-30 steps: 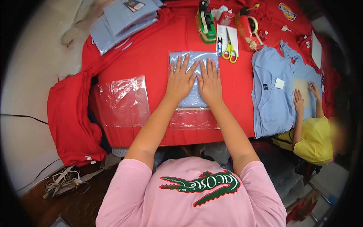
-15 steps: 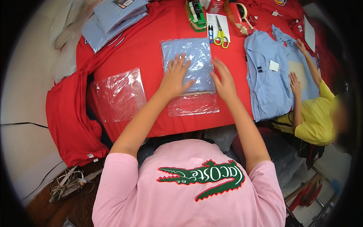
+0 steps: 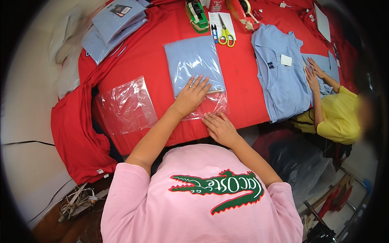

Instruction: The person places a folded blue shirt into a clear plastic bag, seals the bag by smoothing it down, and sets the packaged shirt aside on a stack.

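Observation:
A folded light blue shirt [image 3: 192, 56] lies inside a clear plastic bag [image 3: 221, 102] in front of me on the red-covered table. My left hand [image 3: 192, 96] rests flat and open on the lower part of the packed shirt, fingers stretched out. At the bag's near edge, my right hand [image 3: 219, 126] has its fingers closed on the loose plastic flap; the thumb is partly hidden. A second clear bag [image 3: 129, 106], flat, lies left of my left forearm.
Packed blue shirts [image 3: 115, 24] are stacked at the far left. Scissors [image 3: 225, 34], thread snips [image 3: 214, 34] and a green tape dispenser [image 3: 197, 17] lie beyond the bag. To the right, a co-worker in a yellow shirt [image 3: 336, 121] handles blue garments [image 3: 283, 81]. Red clothes [image 3: 77, 133] hang at the left edge.
My left hand has slid down the packed shirt. My right hand has moved from the bag's right side to its near flap. The co-worker's hands have come together over a folded-in blue garment.

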A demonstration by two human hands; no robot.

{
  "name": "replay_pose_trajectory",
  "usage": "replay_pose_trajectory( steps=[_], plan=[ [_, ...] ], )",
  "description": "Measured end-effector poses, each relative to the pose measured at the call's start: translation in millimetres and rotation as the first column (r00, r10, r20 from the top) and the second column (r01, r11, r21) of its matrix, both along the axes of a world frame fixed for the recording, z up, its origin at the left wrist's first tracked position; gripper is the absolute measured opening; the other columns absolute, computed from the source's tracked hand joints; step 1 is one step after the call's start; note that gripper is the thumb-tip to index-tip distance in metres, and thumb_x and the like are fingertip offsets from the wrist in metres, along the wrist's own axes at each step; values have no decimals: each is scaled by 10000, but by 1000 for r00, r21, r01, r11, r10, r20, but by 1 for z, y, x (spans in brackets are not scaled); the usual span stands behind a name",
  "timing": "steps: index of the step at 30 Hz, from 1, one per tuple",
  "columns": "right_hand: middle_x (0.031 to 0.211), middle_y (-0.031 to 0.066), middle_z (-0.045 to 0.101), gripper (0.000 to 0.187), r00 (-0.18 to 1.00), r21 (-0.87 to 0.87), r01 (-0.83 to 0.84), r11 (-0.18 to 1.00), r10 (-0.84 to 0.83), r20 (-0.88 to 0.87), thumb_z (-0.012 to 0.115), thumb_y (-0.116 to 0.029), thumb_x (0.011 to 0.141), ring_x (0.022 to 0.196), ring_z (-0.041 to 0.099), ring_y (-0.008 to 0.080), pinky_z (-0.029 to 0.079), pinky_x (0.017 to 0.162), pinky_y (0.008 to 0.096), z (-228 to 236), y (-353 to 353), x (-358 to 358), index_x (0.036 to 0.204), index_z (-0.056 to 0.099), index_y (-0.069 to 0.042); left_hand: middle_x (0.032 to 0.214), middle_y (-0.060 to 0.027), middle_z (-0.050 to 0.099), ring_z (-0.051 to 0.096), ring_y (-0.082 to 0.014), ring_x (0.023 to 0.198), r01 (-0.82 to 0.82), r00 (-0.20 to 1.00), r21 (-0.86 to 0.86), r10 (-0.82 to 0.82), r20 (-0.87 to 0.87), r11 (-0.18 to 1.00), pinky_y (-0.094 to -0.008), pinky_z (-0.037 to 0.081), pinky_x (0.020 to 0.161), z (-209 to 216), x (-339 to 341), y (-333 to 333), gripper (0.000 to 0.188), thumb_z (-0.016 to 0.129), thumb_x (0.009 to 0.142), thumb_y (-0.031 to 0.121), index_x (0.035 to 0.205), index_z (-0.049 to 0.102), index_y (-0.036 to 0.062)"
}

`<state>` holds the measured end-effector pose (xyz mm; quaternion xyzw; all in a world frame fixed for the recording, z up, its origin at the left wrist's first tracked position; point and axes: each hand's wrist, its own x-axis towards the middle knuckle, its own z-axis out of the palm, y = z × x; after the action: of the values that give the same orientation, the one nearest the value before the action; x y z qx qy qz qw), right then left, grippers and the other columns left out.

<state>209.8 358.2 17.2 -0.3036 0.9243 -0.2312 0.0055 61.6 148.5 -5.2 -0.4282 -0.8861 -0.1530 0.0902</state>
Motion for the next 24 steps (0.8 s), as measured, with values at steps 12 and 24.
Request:
replay_pose_trajectory(
  steps=[12,24],
  plan=[
    [1075,106,705,256,962,-287,273,918,-270,52,771,-85,921,1019,683,349,520,932,447,12,-29,-50,1175,760,-63,1815,-91,281,255,-361,1671,-38,986,-20,41,164,999,-586,236,1349,32,-9,-27,722,720,1016,334,1683,447,288],
    [1054,118,675,161,928,-294,312,904,-223,299,788,-135,944,963,680,346,561,833,447,10,-30,-46,1043,692,-52,1844,-73,204,194,-341,1693,44,994,-83,-35,107,996,-632,152,1353,-1,-18,-4,827,630,978,663,1714,375,386]
  ],
)
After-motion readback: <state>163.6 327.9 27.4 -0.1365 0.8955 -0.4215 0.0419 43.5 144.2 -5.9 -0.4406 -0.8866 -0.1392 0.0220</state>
